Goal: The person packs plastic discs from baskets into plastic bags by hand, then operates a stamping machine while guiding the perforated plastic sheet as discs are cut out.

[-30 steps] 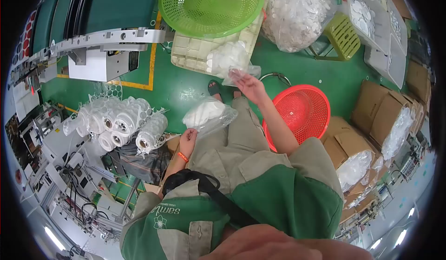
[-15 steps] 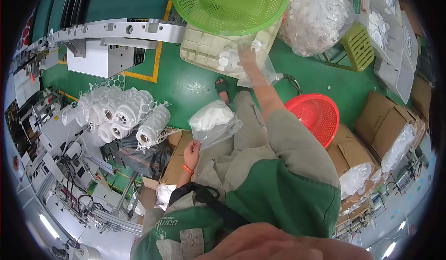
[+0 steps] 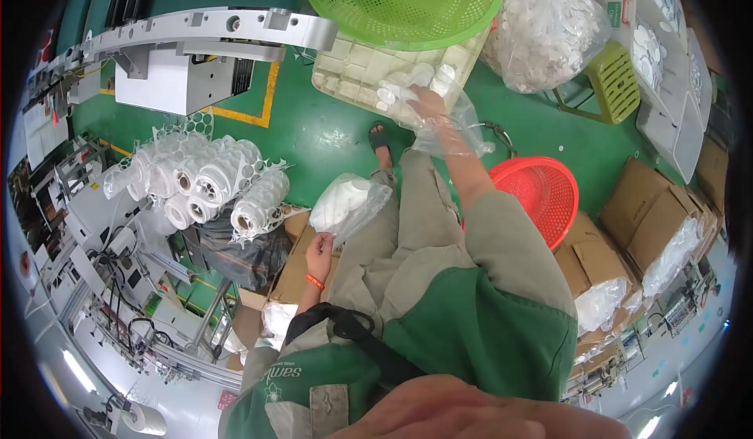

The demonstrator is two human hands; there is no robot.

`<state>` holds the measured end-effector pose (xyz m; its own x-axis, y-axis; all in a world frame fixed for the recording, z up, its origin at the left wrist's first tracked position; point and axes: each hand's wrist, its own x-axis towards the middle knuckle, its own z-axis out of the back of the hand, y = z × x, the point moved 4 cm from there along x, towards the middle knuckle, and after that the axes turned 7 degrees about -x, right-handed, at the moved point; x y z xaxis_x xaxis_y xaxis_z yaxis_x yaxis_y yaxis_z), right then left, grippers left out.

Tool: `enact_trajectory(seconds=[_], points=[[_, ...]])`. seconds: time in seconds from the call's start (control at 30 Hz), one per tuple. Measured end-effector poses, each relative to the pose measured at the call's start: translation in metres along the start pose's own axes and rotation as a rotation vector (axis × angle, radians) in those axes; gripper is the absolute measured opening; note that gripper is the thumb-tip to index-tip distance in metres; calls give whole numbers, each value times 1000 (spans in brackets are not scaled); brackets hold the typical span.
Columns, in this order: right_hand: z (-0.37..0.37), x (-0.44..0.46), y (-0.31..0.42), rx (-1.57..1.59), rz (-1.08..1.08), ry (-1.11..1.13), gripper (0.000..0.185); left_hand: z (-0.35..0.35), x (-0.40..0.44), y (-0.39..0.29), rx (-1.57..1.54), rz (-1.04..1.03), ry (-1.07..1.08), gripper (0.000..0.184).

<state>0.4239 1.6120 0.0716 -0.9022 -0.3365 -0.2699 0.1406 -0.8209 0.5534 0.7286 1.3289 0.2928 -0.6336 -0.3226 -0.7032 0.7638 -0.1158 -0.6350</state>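
My left hand (image 3: 319, 255) pinches the edge of a clear plastic bag (image 3: 343, 204) with white contents, which hangs over my leg. My right hand (image 3: 428, 105) reaches into a second clear bag (image 3: 463, 129) on the cream platform (image 3: 345, 66). White round pieces (image 3: 408, 80) lie around its fingertips, below the green basket. The bag's film covers part of my right wrist, and what the fingers touch is partly hidden.
A green basket (image 3: 408, 7) stands on the platform, and a red basket (image 3: 541, 196) is at the right. White rolls (image 3: 212, 184) are piled at the left beneath a machine frame (image 3: 196, 31). Cardboard boxes (image 3: 639, 204), a large bag (image 3: 545, 35) and a green stool (image 3: 616, 82) are at the right.
My right hand has gone from the mouth of the second bag into it, among the white pieces. My left hand still holds the first bag. The view has shifted slightly.
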Motion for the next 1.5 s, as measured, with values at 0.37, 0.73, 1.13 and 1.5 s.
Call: enact_trajectory(seconds=[0.37,0.73,1.13,1.5], points=[[78,-29,9,-10,-163,-203,44,-2,13,-5,-117,-76,80,13],[133,-142,13,801,-823,-392,38,-22,30,-88,-157,-355,86,12],[172,-160,273,264,630,-207,38,-16,-17,-216,-553,-343,189,11],[348,-163,324,-459,526,364,34,80,-67,-342,-619,-578,268,12]])
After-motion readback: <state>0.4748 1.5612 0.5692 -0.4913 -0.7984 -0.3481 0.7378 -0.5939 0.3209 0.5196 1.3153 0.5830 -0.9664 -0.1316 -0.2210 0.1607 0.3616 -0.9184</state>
